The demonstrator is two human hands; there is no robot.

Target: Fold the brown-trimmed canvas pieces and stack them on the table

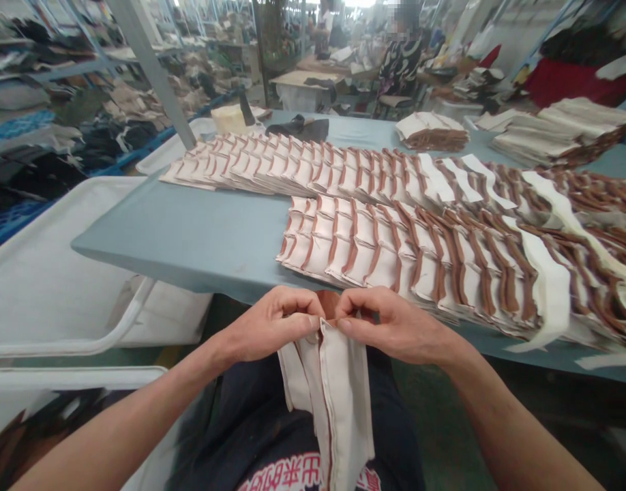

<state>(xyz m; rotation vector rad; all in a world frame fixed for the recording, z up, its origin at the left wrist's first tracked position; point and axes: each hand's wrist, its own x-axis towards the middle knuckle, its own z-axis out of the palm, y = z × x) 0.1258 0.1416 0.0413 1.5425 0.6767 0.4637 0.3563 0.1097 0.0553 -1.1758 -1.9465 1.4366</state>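
A cream fabric piece with stitched seams and a brown inner side (346,395) hangs down in front of my dark shirt. My left hand (277,324) pinches its top edge, left of the seam. On the other side of that seam, my right hand (389,320) grips the same edge between thumb and fingers. Both hands are close together, just off the near edge of the table. Beyond them lies a row of overlapping cream and brown fabric pieces (364,239), and a second such row (272,164) runs behind it.
The pieces lie on a blue-grey table (190,232). Cream strips (545,279) rest across the rows at the right. More stacks (430,129) stand at the back. White plastic bins (52,273) are on the left, beside a metal post (154,75). A person (399,61) is in the background.
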